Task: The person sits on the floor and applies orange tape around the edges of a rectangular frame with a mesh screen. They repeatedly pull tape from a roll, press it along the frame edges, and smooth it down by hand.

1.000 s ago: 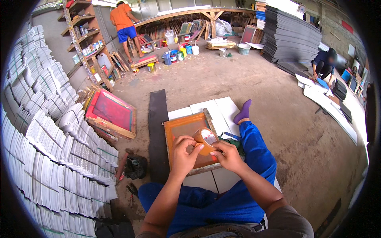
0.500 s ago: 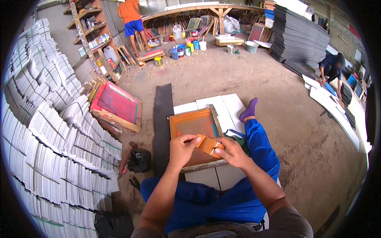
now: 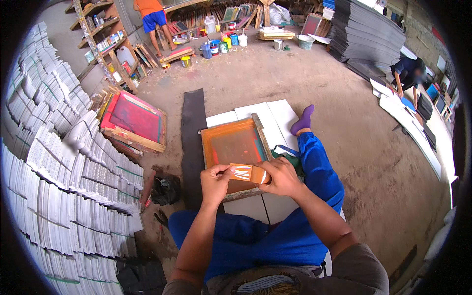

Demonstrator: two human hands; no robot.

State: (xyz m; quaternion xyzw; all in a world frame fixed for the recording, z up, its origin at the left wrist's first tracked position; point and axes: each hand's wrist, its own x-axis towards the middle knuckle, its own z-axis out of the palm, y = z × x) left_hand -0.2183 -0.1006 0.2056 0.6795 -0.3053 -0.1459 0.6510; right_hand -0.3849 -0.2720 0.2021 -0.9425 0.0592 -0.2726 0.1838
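Observation:
A small flat orange piece with white streaks (image 3: 244, 172) spans the gap between my two hands. My left hand (image 3: 215, 187) pinches its left end between thumb and fingers. The right end, browner and with a white patch, is gripped by my right hand (image 3: 281, 178), its fingers curled around the edge. What exactly the piece is, I cannot make out. Below my hands lies a wooden-framed printing screen (image 3: 209, 136) with an orange, stained mesh. It rests on white boards (image 3: 276, 115), and a crumpled dark green cloth (image 3: 295, 162) lies at its right side.
Tall stacks of white sheets (image 3: 59, 182) line the left. A red printing screen (image 3: 135, 118) leans near them, beside a long black strip (image 3: 193, 118). Paint containers (image 3: 222, 45) stand at the back. One person (image 3: 154, 18) stands there; another (image 3: 409, 71) crouches at right.
The orange piece has turned from slanted to nearly level, and its white-streaked face now shows. My right hand has rolled over it, knuckles upward. The whole view has shifted slightly.

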